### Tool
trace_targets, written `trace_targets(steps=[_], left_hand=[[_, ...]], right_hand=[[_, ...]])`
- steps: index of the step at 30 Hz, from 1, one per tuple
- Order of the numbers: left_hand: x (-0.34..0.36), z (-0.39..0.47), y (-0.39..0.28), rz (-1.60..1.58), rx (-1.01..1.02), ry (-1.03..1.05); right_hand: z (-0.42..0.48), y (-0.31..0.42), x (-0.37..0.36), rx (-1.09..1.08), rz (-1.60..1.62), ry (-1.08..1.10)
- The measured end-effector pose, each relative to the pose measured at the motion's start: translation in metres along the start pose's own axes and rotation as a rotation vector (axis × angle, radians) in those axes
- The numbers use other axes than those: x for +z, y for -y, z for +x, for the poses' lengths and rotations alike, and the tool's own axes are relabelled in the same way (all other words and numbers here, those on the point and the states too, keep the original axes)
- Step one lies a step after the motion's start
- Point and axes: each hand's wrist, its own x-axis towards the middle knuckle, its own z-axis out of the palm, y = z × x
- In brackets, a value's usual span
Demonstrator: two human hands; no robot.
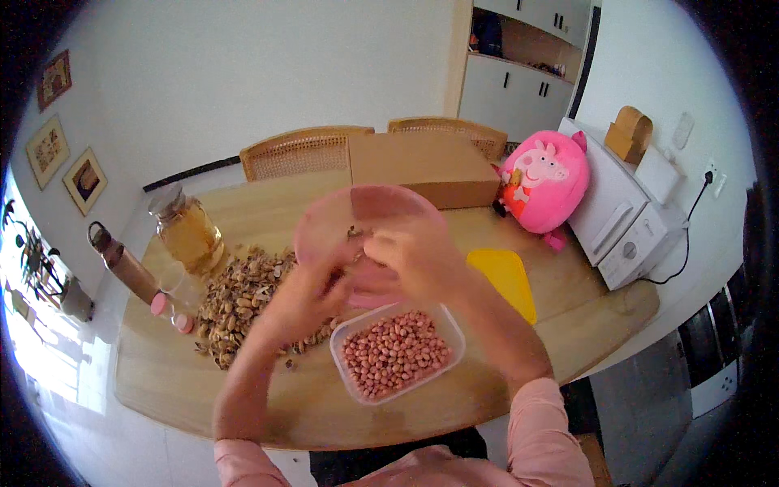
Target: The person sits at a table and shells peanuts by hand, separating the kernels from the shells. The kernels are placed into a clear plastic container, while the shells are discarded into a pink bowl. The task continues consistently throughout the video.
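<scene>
Both hands are over a pink plastic basin (316, 213) on the wooden table, blurred by motion. My left hand (319, 286) reaches in from the left, its fingers curled near the basin's middle. From the other side, my right hand (420, 262) has its fingers bent together close to the left fingertips. A small dark fragment (353, 231), perhaps peanut shell, shows just beyond the fingers; whether either hand grips it is unclear. Shelled pinkish peanuts (395, 353) fill much of a clear plastic container (457, 341) nearer me. The hands hide much of the basin's inside.
Left of the basin spreads a heap of peanut shells (237, 304). Beyond it stand a glass jar of amber liquid (188, 231) and a metal bottle (128, 271). A yellow lid (505, 280), cardboard box (420, 164), pink plush bag (548, 182) and white microwave (614, 225) occupy the right and back.
</scene>
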Motion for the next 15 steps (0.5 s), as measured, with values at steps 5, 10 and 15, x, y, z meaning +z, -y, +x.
trace_targets(steps=[5,10,15], left_hand=[[-0.066,-0.013,0.072,0.331,-0.189,-0.301],[-0.094,-0.04,0.117,0.611,-0.147,-0.345],[-0.092,-0.043,0.113,0.591,-0.219,-0.356]], right_hand=[[0.03,-0.048,0.025,0.256,0.03,0.328],[0.04,-0.097,0.083,0.233,-0.089,0.67],[0.045,-0.115,0.131,0.272,-0.198,0.867]])
